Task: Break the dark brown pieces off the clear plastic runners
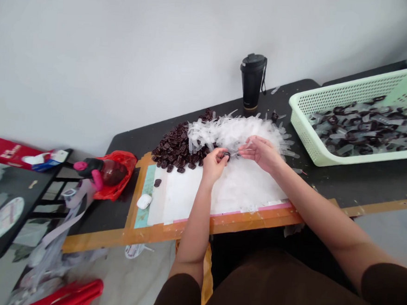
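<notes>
Between the thumb and fingers of my left hand (215, 163) is a small dark brown piece (226, 154) with rounded edges. Close to its right, my right hand (261, 154) pinches a thin translucent strip (239, 152), whose tip reaches the dark piece; whether the two are joined is too small to tell. Behind my hands lies a heap of whitish translucent strips (222, 129). To its left spreads a pile of similar dark brown pieces (176, 146). Both hands are over a white sheet (246, 185) on the table.
At right stands a pale green basket (323, 158) holding many dark pieces with translucent strips. A black lidded tumbler (252, 84) is at the back. On the left are a white earbud-like case (144, 201) and a red plastic bag (119, 188) around a bottle (113, 172). Brown tape (170, 234) lines the front edge.
</notes>
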`<state>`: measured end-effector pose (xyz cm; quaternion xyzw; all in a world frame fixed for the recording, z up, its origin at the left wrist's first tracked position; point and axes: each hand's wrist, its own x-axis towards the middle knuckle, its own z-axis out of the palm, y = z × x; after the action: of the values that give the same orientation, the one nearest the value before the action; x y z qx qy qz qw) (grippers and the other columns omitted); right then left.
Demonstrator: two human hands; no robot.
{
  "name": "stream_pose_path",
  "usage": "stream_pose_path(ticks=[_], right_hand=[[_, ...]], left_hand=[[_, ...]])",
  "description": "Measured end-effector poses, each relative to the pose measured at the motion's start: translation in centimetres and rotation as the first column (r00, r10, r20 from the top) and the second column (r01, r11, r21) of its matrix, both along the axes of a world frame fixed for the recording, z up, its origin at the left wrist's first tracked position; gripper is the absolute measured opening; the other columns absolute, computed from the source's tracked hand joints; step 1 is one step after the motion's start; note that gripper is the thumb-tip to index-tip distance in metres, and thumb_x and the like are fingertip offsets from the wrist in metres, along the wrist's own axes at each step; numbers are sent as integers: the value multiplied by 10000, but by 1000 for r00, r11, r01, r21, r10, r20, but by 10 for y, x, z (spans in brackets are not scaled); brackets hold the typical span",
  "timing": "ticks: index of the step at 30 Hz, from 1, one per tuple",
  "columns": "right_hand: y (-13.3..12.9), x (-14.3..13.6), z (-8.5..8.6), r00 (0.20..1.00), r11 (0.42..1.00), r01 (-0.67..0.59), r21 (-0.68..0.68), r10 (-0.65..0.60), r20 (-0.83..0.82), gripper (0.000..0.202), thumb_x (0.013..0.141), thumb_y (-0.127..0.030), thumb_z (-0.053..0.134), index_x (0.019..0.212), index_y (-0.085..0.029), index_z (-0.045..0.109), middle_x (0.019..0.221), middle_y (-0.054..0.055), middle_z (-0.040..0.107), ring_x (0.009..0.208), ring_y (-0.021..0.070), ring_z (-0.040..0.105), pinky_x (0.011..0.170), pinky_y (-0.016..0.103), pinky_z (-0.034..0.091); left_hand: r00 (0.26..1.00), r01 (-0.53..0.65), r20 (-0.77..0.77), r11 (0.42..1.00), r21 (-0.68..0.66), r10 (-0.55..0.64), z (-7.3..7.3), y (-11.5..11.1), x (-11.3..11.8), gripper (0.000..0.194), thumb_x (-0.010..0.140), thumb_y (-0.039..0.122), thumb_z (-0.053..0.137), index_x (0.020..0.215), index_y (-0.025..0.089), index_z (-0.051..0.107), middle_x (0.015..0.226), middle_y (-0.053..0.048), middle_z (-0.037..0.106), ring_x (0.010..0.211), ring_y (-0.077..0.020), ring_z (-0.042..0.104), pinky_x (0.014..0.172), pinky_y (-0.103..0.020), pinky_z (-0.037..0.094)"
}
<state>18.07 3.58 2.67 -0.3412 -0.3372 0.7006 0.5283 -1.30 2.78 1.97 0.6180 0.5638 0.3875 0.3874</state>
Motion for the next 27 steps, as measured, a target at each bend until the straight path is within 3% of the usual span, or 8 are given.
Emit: stream_pose_path(ticks=[2, 6, 9, 15, 21, 27], right_hand=[[0, 0, 0, 1000, 1000, -29, 9, 29, -1, 349, 757, -511, 721, 792, -182, 613, 772, 62, 722, 654, 154, 689, 642, 284, 588], [-1, 0, -2, 999, 996, -43, 74, 41, 31, 367, 627, -283, 853, 938, -195, 681, 968, 45, 718, 630, 98, 657, 661, 260, 580], [-1, 0, -6, 998, 995, -52, 90, 49, 28, 487, 613, -242, 857, 1066, -212, 681, 1155, 75, 677, 714, 110, 680, 722, 275, 584], [-2, -4, -9, 991, 989, -106, 101, 97, 95, 501, 623, -286, 851, 1084, -187, 682, 900, 65, 742, 773, 154, 702, 763, 301, 571], [-4, -6, -6, 995, 994, -60, 91, 52, 84, 505, 581, -286, 862, 1043, -193, 678, 854, 41, 741, 739, 149, 699, 735, 300, 563], [-5, -8, -5, 990, 990, -72, 123, 56, 129, 351, 638, -346, 817, 918, -168, 702, 813, 37, 700, 668, 125, 639, 655, 275, 539]], left_hand=[[974, 44, 225, 998, -46, -32, -2, 0, 5, 231, 778, 257, 647, 997, 182, 654, 799, -32, 664, 564, -115, 601, 526, -227, 468], [887, 61, 461, 992, -109, -3, -6, -2, 12, 288, 738, 341, 715, 979, 194, 657, 789, -29, 679, 590, -133, 626, 547, -239, 483], [861, 46, 508, 992, -115, 19, -6, -3, 14, 305, 755, 355, 705, 1022, 215, 654, 783, -20, 687, 605, -131, 634, 569, -237, 484], [788, 58, 613, 986, -156, 51, -3, -4, 16, 323, 746, 370, 722, 1012, 203, 650, 819, -25, 702, 639, -115, 640, 630, -233, 502], [767, 19, 637, 990, -142, 77, -4, -4, 17, 373, 671, 310, 788, 994, 214, 627, 811, 8, 666, 661, -109, 647, 683, -247, 516], [703, 101, 707, 974, -205, 76, -1, -5, 19, 389, 696, 347, 772, 1012, 210, 592, 787, 1, 678, 738, -156, 691, 785, -317, 531]])
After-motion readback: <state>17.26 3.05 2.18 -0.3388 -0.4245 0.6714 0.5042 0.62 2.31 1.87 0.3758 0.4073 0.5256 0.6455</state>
